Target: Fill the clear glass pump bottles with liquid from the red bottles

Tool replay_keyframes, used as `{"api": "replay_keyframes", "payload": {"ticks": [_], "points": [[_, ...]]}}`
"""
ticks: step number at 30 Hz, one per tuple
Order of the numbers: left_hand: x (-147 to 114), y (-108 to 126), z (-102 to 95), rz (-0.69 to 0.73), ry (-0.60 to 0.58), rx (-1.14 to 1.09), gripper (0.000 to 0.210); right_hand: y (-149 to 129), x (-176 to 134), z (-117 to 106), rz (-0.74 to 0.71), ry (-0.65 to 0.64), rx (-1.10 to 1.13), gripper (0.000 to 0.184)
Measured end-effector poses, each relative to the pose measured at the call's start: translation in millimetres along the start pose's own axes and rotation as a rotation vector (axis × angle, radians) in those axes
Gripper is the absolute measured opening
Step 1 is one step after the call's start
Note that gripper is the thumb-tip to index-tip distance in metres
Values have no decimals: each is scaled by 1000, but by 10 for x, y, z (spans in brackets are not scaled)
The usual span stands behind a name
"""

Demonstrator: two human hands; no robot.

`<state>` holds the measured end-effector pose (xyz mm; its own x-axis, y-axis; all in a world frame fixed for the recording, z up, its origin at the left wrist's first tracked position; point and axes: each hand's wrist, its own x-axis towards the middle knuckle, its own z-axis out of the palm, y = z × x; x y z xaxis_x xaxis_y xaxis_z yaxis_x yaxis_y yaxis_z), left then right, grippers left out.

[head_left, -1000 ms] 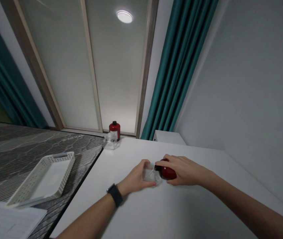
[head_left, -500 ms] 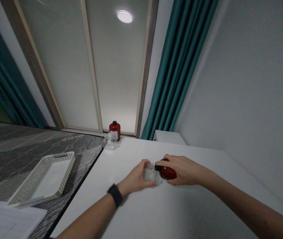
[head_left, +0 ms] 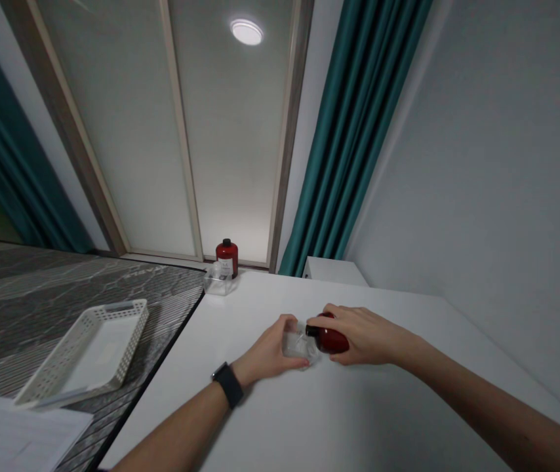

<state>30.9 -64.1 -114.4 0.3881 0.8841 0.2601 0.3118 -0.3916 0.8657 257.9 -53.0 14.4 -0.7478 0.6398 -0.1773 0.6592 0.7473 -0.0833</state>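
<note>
My left hand [head_left: 273,349], with a dark watch on its wrist, is wrapped round a small clear plastic container [head_left: 296,344] on the white table. My right hand [head_left: 359,334] grips a dark red bottle [head_left: 332,339] with a black cap or neck. The bottle is tilted onto its side, its black end pointing left over the container's right edge. Whether anything flows from it is too small to tell. Fingers hide part of both things.
Another red bottle [head_left: 227,254] with a white label stands at the table's far left corner, behind a clear box [head_left: 218,283]. A white perforated basket [head_left: 135,354] and white papers [head_left: 19,432] lie on the grey patterned surface at left. A wall [head_left: 506,196] rises at right.
</note>
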Motion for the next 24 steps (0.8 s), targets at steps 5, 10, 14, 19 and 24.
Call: {"api": "replay_keyframes", "payload": {"ticks": [5,10,14,19,24], "points": [[1,1,0,-7,-10,2,67,-7,3,-11,0,-2,-7,59],[2,3,-2,-4,-14,1,65,-14,6,-18,0,-9,-10,59],[5,3,0,-10,-16,14,67,-13,10,-18,3,-12,-16,60],[4,-18,5,2,-8,28,66,-15,11,-17,5,-11,-21,59],[0,-14,3,2,-4,20,67,-2,12,-10,-1,-12,-24,59]]}}
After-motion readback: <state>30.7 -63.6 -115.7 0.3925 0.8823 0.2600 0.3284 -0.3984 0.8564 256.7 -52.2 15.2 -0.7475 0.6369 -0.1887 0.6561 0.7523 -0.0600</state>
